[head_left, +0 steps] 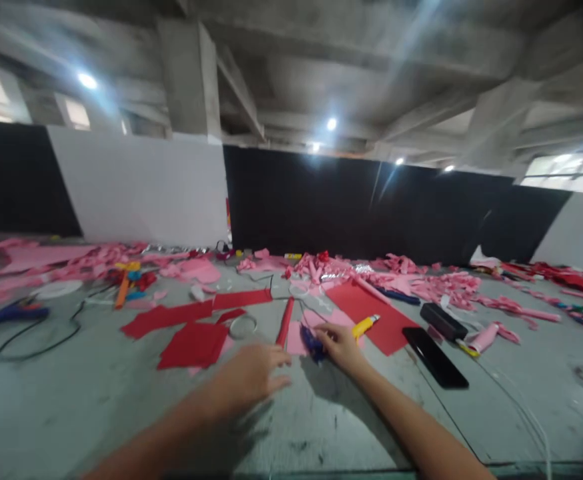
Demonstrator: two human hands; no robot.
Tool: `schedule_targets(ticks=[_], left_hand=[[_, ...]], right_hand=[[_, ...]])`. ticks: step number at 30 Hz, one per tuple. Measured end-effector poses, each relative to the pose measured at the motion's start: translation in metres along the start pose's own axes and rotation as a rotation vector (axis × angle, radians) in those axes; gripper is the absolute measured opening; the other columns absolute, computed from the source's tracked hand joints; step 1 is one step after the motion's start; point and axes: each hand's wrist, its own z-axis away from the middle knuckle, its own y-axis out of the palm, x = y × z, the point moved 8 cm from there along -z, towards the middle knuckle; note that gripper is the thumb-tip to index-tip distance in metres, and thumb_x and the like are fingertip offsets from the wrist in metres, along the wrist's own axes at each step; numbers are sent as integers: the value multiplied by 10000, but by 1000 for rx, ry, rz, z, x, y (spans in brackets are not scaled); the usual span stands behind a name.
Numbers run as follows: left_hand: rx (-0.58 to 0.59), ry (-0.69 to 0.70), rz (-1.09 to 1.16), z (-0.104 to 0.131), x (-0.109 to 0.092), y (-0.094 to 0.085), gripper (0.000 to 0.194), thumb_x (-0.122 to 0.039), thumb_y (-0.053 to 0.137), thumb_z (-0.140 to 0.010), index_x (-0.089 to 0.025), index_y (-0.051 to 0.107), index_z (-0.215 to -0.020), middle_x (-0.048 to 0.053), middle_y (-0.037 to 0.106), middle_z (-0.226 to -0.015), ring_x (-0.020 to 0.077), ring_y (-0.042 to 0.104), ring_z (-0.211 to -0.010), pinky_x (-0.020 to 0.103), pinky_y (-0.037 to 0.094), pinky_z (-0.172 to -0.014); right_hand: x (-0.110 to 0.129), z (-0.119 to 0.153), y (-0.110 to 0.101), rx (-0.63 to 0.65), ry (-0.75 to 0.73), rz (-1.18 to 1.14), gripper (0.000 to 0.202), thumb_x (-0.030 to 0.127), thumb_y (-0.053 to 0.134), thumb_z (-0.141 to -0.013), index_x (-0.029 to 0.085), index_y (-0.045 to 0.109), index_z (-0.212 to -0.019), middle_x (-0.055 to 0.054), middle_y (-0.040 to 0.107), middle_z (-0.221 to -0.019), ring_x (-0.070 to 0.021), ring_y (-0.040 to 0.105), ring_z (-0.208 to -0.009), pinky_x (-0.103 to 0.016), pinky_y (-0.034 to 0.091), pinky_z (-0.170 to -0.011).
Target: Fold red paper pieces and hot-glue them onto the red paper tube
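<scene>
My left hand hovers low over the table, fingers apart and nothing between them, slightly smeared by motion. Just beyond its fingertips lies a narrow roll of red paper. My right hand has its fingers closed on a dark blue glue gun, partly hidden by them. Left of the roll are a stack of red paper pieces and a clear tape ring. Pink paper lies beneath the glue gun. A yellow utility knife rests on a large red sheet beyond my right hand.
A black phone and a black power strip lie at the right, with a white cable. Another blue glue gun with a black cord is at far left. Pink paper scraps cover the table's back before black panels.
</scene>
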Motion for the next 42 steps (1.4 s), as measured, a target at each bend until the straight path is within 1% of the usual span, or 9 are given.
schedule_targets(ticks=[9, 13, 17, 21, 24, 29, 31, 36, 42], left_hand=[[-251, -437, -87, 83, 172, -70, 568, -629, 666, -874, -190, 784, -1214, 185, 717, -1430, 433, 591, -1390, 536, 437, -1180], [-237, -473, -114, 97, 202, -66, 630, -636, 731, -815, -200, 783, -1266, 163, 729, -1436, 424, 626, -1372, 521, 466, -1167], [-244, -460, -164, 100, 202, -62, 430, -553, 648, -948, -238, 812, -1189, 101, 792, -1321, 328, 703, -1253, 452, 500, -1111], [-335, -456, -252, 102, 194, -72, 302, -452, 650, -998, -201, 806, -1060, 83, 829, -1108, 244, 754, -1020, 412, 562, -964], [-558, -479, -368, 111, 184, -98, 231, -378, 657, -951, -209, 814, -948, 83, 831, -961, 264, 751, -875, 361, 549, -800], [-1002, -352, -588, 117, 118, -125, 398, -311, 415, -1091, -98, 746, -1143, 177, 786, -1000, 283, 702, -821, 395, 506, -763], [-1001, -146, -653, 97, 74, -107, 384, -259, 371, -1119, -119, 723, -1184, 170, 782, -1074, 267, 708, -910, 397, 512, -822], [-664, 523, -731, 34, -35, -23, 228, -181, 659, -1024, -282, 741, -1211, 4, 813, -1177, 148, 725, -918, 297, 518, -823], [-665, 732, -722, 16, -63, -5, 266, -75, 627, -1010, -167, 726, -1239, 90, 810, -1137, 201, 714, -889, 364, 481, -784]], right_hand=[[-1, 2, 3, 47, -65, 47, 367, 450, 645, -971, 162, 847, -1074, -88, 832, -856, -202, 694, -657, -299, 533, -625], [5, 4, 3, 60, -115, 63, 313, 410, 648, -969, 183, 850, -1047, -99, 851, -943, -229, 750, -768, -323, 567, -719], [5, 4, 0, 50, -121, 68, 315, 407, 649, -981, 182, 848, -1075, -111, 853, -978, -241, 753, -792, -345, 566, -755], [6, 3, -2, 41, -117, 63, 292, 393, 661, -976, 183, 851, -1045, -104, 850, -938, -232, 733, -748, -347, 548, -731], [6, 3, -3, 38, -101, 33, 283, 393, 681, -962, 179, 851, -1037, -100, 844, -912, -228, 715, -737, -348, 539, -728], [7, 4, 1, 98, -19, -125, 296, 428, 732, -947, 167, 848, -1026, -100, 828, -901, -202, 679, -717, -316, 534, -672], [10, 7, 8, 190, 31, -231, 364, 498, 726, -961, 159, 842, -1030, -108, 825, -908, -180, 667, -656, -300, 542, -614], [24, 17, 25, 403, 137, -491, 672, 738, 729, -880, 145, 808, -1187, -165, 827, -1042, -224, 750, -683, -336, 613, -552], [9, 8, 21, 230, 236, -617, 535, 592, 832, -863, 173, 775, -1192, -24, 740, -693, -170, 702, -563, -271, 582, -512]])
